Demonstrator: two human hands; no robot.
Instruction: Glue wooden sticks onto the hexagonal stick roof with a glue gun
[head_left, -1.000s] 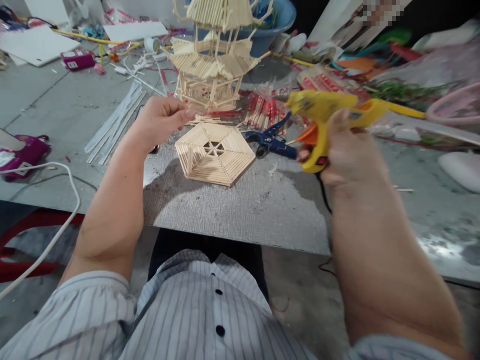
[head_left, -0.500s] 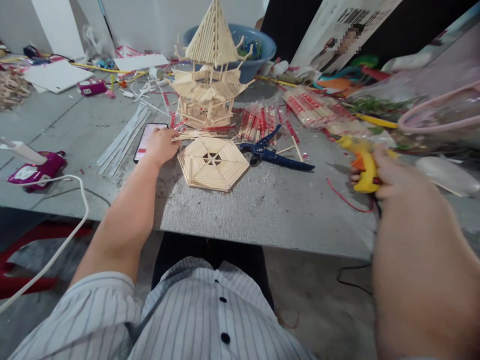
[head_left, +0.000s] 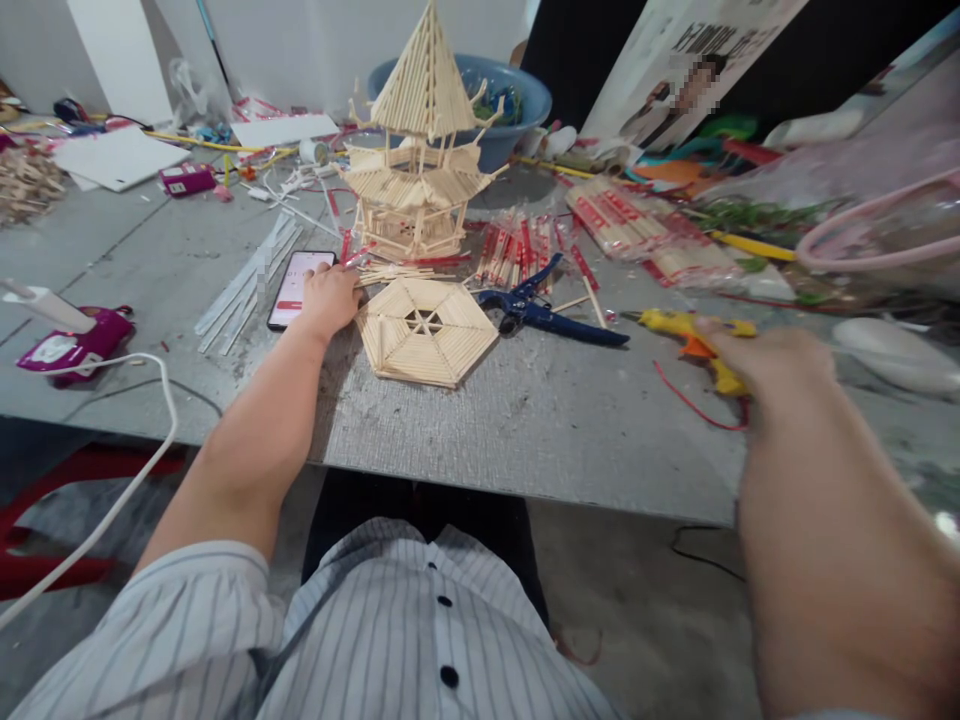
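Plainly Closer to the Left Hand: The Hexagonal Stick Panel

The hexagonal stick panel (head_left: 450,350) lies flat on the grey table (head_left: 540,430), its longer span running roughly left to right. Just beside its left edge is the left hand (head_left: 330,300), clearly the nearer of the two; the right hand (head_left: 787,365) is well apart, off to the panel's right. Between the panel and that right hand rest the blue cutters (head_left: 574,325), handles pointing away from the panel.

Right of the cutters, the yellow glue gun (head_left: 671,322) lies with its long axis roughly sideways and its nozzle towards the panel. The right thumb is over the gun's back; the other fingers are hidden, so I cannot tell whether they are clamped round the handle.

The left fingers are bent, near the loose sticks (head_left: 401,272) along the panel's far edge and overlapping the right side of the phone (head_left: 300,280), which is left of the panel. Whether they pinch anything, I cannot tell. Behind the panel stands the stick pagoda (head_left: 421,187).
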